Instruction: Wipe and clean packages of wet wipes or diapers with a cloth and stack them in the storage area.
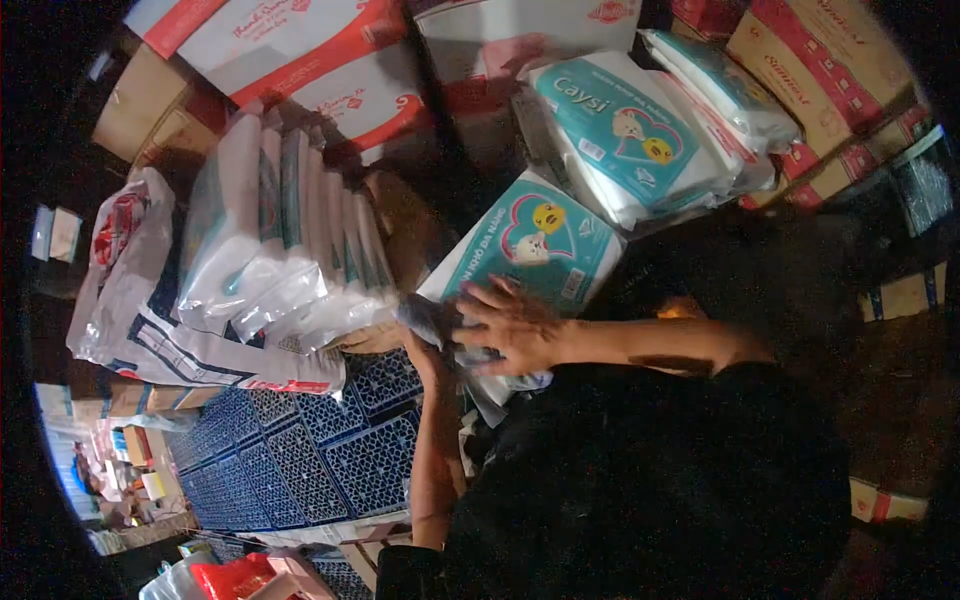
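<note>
My right hand (pixel 515 335) has its fingers spread over the lower end of a white and teal soft pack (pixel 530 225) with a cartoon heart print, and over a blurred dark grey item (pixel 425 313). My left hand (pixel 420 350) is just left of it, against that grey item, its fingers mostly hidden. Left of both hands, several similar plastic-wrapped packs (pixel 250 220) lean in a row beside a white printed sack (pixel 120 280). More flat teal and white packs (pixel 630 140) lie stacked above and to the right.
Cardboard cartons (pixel 300 70) line the back, with more brown cartons (pixel 800 80) at upper right. Below is a surface of blue lattice panels (pixel 280 460). Red and white bags (pixel 230 575) sit at lower left, near assorted goods (pixel 130 460).
</note>
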The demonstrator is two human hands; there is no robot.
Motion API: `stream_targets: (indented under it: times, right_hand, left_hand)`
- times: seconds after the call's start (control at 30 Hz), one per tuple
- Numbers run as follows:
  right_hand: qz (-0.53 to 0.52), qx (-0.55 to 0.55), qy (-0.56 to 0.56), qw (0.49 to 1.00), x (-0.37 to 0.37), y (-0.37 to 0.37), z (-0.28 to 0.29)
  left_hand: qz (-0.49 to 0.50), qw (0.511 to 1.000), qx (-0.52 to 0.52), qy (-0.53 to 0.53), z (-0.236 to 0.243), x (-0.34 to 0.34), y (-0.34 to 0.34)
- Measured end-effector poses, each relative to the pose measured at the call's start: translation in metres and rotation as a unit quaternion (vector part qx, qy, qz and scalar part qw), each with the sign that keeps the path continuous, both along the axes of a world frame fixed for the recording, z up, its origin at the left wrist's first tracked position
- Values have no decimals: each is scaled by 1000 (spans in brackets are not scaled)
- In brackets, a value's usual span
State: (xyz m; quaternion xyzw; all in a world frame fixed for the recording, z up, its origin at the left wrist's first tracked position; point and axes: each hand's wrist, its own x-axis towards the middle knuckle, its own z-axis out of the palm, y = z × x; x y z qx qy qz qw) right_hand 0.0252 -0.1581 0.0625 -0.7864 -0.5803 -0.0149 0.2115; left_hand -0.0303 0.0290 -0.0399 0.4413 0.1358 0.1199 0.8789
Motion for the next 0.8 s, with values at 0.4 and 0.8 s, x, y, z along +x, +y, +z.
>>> stream_targets:
  times: [0.4,0.8]
  right_hand:
    - [-331,4,55,942,113,-37,0]
    - [-293,-41,26,955,16,-106,14]
  left_hand:
    - [116,972,176,103,65,4,-34]
    - [152,980,103,83,68,7,-6]
